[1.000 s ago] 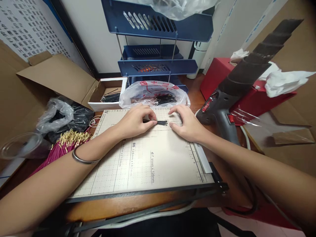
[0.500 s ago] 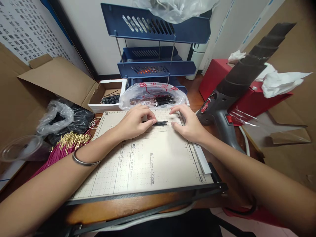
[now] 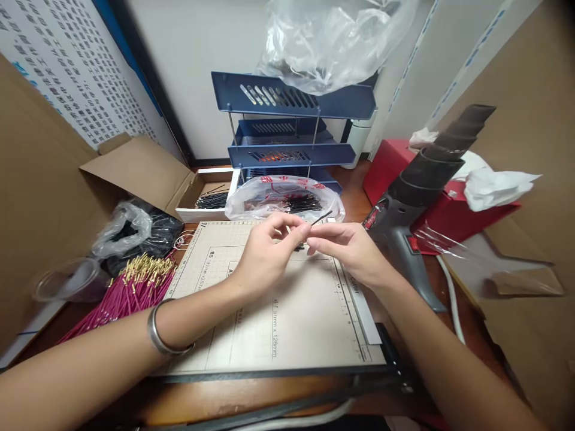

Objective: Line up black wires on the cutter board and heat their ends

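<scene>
We've got one black stick [image 3: 322, 218] pinched in our left hand [image 3: 269, 254], up over the board [image 3: 305, 323], tip angled up and away. Our right hand [image 3: 354, 250] is right beside it, curled, but we can't tell if it's gripping anything. Imo we'd keep that pinch light and steady so the stick doesn't bend. Half a second ago our hands sat further apart, left one down at the sticks [image 3: 300, 247] lying there.
</scene>
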`<state>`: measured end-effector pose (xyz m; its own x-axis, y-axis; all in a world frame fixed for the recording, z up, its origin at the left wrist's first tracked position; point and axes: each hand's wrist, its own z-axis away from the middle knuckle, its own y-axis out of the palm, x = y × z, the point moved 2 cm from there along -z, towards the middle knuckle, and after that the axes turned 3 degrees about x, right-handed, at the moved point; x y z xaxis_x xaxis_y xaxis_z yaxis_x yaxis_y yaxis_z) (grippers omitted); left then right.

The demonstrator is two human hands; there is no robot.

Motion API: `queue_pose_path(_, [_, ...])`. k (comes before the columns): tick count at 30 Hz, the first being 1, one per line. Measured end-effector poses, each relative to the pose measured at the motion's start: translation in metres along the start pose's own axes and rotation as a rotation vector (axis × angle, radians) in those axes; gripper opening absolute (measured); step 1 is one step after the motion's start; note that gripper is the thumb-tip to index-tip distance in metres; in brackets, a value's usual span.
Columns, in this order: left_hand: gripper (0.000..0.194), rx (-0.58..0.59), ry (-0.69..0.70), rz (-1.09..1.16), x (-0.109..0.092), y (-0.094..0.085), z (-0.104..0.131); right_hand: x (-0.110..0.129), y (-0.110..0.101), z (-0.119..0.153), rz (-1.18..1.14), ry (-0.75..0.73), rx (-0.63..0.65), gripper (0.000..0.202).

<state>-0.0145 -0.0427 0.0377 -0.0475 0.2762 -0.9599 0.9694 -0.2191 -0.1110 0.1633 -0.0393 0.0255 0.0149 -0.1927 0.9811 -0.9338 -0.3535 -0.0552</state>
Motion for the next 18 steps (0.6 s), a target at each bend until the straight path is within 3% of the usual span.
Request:
queue_pose_path(5, [0.024, -0.095, -0.093, 0.246, -0.006, 0.022, 0.021, 0.007, 0.005, 0.014, -0.020, 0.032, 0.104, 0.022])
queue_pose_path(9, [0.028, -0.039, -0.103, 0.367, 0.003, 0.027, 0.026, 0.010, 0.008, 0.019, -0.026, 0.069, 0.112, 0.019])
queue_pose_path(18, [0.021, 0.062, 0.056, 0.161, 0.003, 0.016, 0.031, 0.012, 0.008, 0.026, -0.013, 0.096, 0.203, 0.018])
